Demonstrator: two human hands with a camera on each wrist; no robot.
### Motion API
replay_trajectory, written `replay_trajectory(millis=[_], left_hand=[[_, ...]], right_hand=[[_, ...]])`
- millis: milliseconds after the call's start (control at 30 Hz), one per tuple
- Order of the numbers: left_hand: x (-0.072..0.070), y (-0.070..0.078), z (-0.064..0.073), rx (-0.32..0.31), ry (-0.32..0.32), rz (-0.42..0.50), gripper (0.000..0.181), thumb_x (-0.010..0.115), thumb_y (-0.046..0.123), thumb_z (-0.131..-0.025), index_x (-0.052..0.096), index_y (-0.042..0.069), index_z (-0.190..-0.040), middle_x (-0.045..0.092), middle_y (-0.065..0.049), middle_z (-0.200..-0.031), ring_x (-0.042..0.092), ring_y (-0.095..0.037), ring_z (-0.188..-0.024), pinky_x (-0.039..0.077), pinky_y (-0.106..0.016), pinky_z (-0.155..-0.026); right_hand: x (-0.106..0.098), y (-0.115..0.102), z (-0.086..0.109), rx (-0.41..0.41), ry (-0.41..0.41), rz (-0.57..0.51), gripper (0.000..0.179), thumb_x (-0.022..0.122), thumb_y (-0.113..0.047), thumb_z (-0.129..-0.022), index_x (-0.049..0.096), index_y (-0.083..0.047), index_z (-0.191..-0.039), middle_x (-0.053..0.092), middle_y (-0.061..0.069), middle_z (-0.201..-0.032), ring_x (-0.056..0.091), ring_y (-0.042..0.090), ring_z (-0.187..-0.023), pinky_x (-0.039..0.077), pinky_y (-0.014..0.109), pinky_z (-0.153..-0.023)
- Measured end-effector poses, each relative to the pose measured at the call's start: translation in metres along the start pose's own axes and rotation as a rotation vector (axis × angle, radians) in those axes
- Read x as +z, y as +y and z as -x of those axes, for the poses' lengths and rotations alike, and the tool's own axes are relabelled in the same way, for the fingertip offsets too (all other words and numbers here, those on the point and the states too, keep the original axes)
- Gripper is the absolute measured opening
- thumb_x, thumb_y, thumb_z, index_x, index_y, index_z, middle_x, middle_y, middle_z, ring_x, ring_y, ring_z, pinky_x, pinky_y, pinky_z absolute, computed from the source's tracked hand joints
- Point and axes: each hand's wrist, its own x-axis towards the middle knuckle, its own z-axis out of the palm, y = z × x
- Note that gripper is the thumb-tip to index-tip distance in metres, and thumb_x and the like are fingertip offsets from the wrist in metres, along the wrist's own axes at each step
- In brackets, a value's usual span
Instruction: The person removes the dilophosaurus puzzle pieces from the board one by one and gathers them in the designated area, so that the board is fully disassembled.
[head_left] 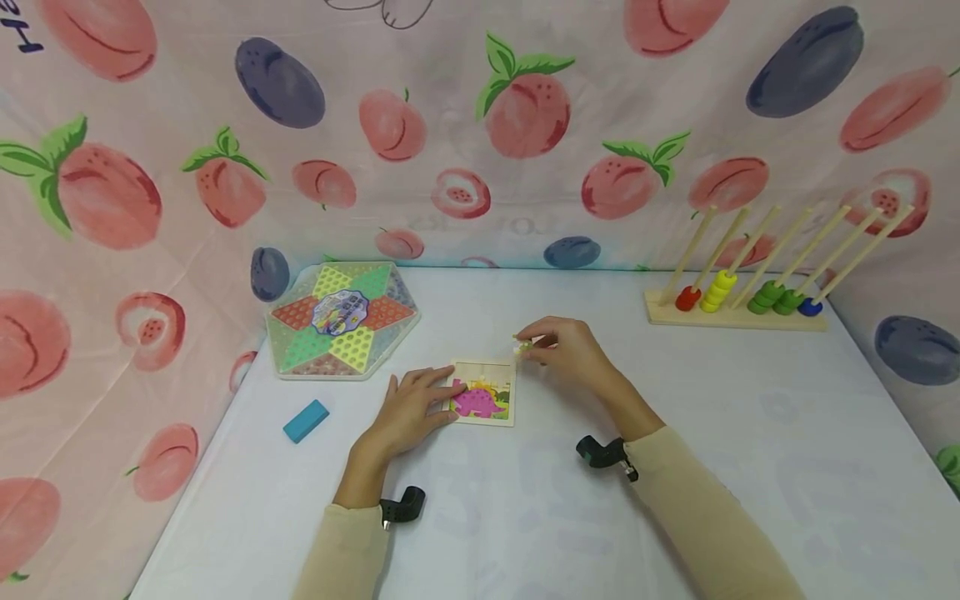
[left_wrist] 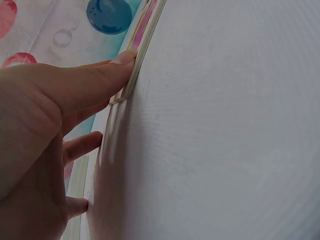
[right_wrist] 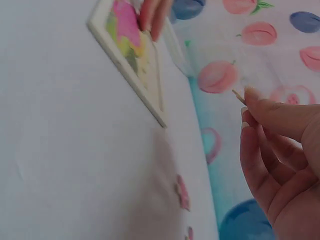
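A small square jigsaw board (head_left: 483, 421) lies on the table, with a pink dinosaur picture in its lower part and bare wood across its top. My left hand (head_left: 408, 412) rests at the board's left side, fairly straight fingers pressing on it. In the left wrist view, the thumb (left_wrist: 100, 85) lies on the frame's edge. Just beyond the board's upper right corner, my right hand (head_left: 566, 350) pinches a small jigsaw piece (head_left: 522, 344) between thumb and fingers, raised off the table. The right wrist view shows that piece (right_wrist: 239, 97) edge-on.
A pink piece (right_wrist: 183, 192) lies on the table beyond the board, with part of another below it in that view. Behind to the left is a hexagonal Chinese checkers board (head_left: 300, 367), with a blue block (head_left: 306, 421) nearer. A wooden bead rack (head_left: 735, 317) stands back right.
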Motion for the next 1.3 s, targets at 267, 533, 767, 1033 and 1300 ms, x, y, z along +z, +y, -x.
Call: replay_trajectory(millis=[267, 533, 767, 1033, 1300], left_hand=[[0.001, -0.002, 0.000, -0.004, -0.017, -0.007, 0.048, 0.075, 0.031, -0.093, 0.065, 0.027, -0.139, 0.043, 0.001, -0.163, 0.031, -0.034, -0.153, 0.004, -0.076, -0.122], [0.001, -0.003, 0.000, -0.007, -0.013, -0.001, 0.047, 0.075, 0.031, -0.093, 0.065, 0.028, -0.139, 0.043, 0.002, -0.163, 0.031, -0.033, -0.153, 0.003, -0.075, -0.123], [0.001, -0.003, 0.000, -0.001, -0.007, -0.003, 0.048, 0.075, 0.031, -0.092, 0.065, 0.028, -0.139, 0.043, 0.002, -0.163, 0.032, -0.033, -0.153, 0.004, -0.076, -0.122], [0.001, -0.003, 0.000, -0.003, -0.007, 0.002, 0.047, 0.075, 0.030, -0.092, 0.065, 0.028, -0.139, 0.043, 0.002, -0.163, 0.032, -0.033, -0.153, 0.004, -0.075, -0.123], [0.001, -0.003, 0.000, 0.002, -0.003, -0.004, 0.047, 0.075, 0.030, -0.092, 0.065, 0.027, -0.139, 0.044, 0.001, -0.163, 0.032, -0.034, -0.153, 0.004, -0.076, -0.122]], right_hand=[[-0.042, 0.011, 0.010, 0.026, 0.090, -0.001, 0.030, 0.078, -0.012, -0.090, 0.076, -0.012, -0.120, 0.073, 0.010, -0.127, 0.073, 0.030, -0.106, 0.061, 0.021, -0.074], [-0.080, 0.036, 0.023, 0.089, 0.150, 0.015, 0.031, 0.074, -0.015, -0.094, 0.073, -0.009, -0.124, 0.071, 0.015, -0.130, 0.070, 0.032, -0.108, 0.055, 0.011, -0.073], [-0.096, 0.056, 0.034, 0.193, 0.196, 0.020, 0.031, 0.078, -0.020, -0.091, 0.075, -0.008, -0.120, 0.073, 0.017, -0.120, 0.071, 0.002, -0.081, 0.060, 0.020, -0.072], [-0.093, 0.088, 0.034, 0.287, 0.138, 0.098, 0.030, 0.075, -0.019, -0.092, 0.076, -0.005, -0.119, 0.077, 0.020, -0.113, 0.065, 0.001, -0.078, 0.053, 0.017, -0.068], [-0.085, 0.101, 0.031, 0.316, 0.133, 0.168, 0.030, 0.076, -0.022, -0.091, 0.077, -0.006, -0.117, 0.075, 0.021, -0.117, 0.063, 0.012, -0.081, 0.049, 0.022, -0.069]])
